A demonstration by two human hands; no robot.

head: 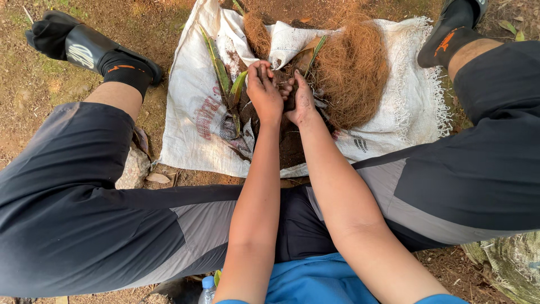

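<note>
Both bare forearms reach straight forward between the spread knees, running nearly parallel and drawing together toward the wrists. The left hand [264,93] lies palm down, its back to the camera, fingers curled downward and bunched at the tips into a closed grip. The right hand [301,100] sits just beside that grip, tilted onto its edge, thumb side up, its fingertips [287,89] bent inward and touching the left hand's fingers. Both wrists are straight, and soil smears the knuckles.
</note>
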